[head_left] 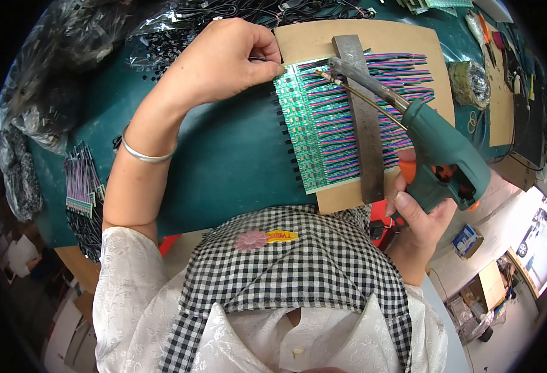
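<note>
My right hand (427,217) grips a green soldering gun (447,146) with an orange trigger. Its metal tip and thin feed tube reach left over the far rows of a green circuit board panel (304,130). Many coloured wires (342,130) run rightward from that panel, and small black parts stick out along its left edge. A flat dark metal bar (367,137) lies across the wires. At the panel's far left corner my left hand (224,62) is closed in a pinch, a short dark strand at its fingers; what exactly it holds is mostly hidden.
Under the panel is a brown cardboard sheet (404,34) on a green table mat (224,149). Bundled wired boards (84,180) lie at left near plastic bags (43,93). Black cables (224,9) pile at the back. A wrapped roll (469,84) and hand tools (482,34) sit right.
</note>
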`<state>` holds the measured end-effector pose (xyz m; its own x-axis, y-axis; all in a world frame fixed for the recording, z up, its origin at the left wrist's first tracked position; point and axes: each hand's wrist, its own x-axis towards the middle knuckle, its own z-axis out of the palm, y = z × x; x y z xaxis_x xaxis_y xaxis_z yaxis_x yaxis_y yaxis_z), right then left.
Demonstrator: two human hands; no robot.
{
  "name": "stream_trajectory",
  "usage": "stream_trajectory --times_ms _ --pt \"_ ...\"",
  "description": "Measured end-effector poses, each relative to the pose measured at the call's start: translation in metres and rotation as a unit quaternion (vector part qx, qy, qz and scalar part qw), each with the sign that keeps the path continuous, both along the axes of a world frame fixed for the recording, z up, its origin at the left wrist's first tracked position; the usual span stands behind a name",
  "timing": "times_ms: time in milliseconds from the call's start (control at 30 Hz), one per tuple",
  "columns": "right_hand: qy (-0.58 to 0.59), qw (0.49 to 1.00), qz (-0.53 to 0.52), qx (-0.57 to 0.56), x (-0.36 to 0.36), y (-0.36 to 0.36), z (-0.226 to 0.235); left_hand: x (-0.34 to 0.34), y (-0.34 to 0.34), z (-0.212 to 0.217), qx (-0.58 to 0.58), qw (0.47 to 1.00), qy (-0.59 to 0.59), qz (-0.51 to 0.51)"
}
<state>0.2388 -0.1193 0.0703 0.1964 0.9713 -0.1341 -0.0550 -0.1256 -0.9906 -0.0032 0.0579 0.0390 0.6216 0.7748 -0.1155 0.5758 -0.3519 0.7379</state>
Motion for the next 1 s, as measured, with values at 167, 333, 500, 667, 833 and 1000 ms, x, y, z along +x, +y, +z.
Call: stream_trajectory --times_ms 167,333,500,667,833,1000 --pt "0.033 0.999 0.006 -0.026 0.004 -0.005 0.001 0.001 -0.009 -0.003 0.025 0.999 0.013 0.032" --pt "0.008 1.0 0.028 -0.009 0.001 -0.006 -0.004 0.004 -0.02 -0.008 0.044 0.996 0.018 0.073" --pt "0.007 0.999 0.039 -0.035 -0.001 -0.007 -0.004 0.007 -0.025 -0.009 0.092 0.991 0.01 0.094" --pt "-0.022 0.997 0.057 -0.045 -0.002 -0.007 -0.005 0.008 -0.028 -0.009 0.099 0.99 0.012 0.102" --pt "-0.037 0.996 0.071 -0.046 -0.004 -0.006 -0.006 0.01 -0.03 -0.009 0.113 0.987 0.026 0.111" --pt "-0.026 0.995 0.07 -0.06 -0.008 -0.002 -0.005 0.009 -0.032 -0.01 0.116 0.986 0.03 0.115"
